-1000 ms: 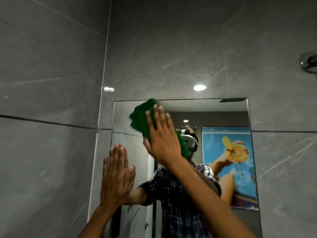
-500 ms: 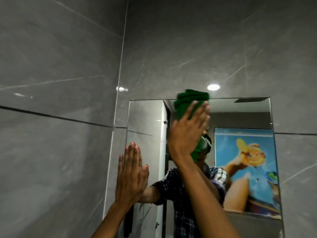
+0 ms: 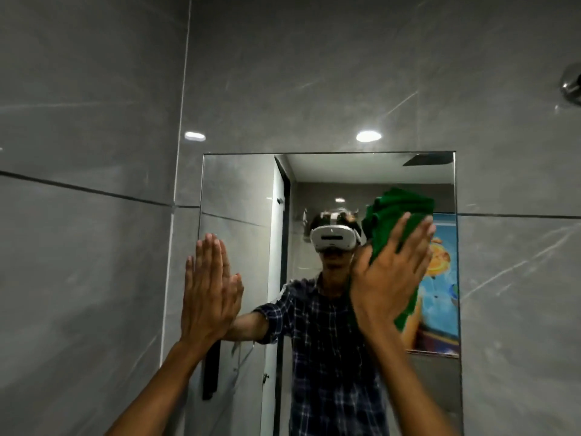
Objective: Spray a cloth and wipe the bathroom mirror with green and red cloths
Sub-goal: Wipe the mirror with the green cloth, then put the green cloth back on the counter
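On the mirror [image 3: 239, 196], right hand [image 3: 385, 278] presses green cloth [image 3: 399, 209].

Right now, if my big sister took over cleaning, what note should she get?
Left hand: flat and open, empty, against the mirror's left edge.
Right hand: open palm pressing the green cloth on the glass, upper right.
Done: green-cloth wiping is under way; how much is clean cannot be told.
Left: finish the mirror, including the lower part. The red cloth and spray are out of view, so find them first.
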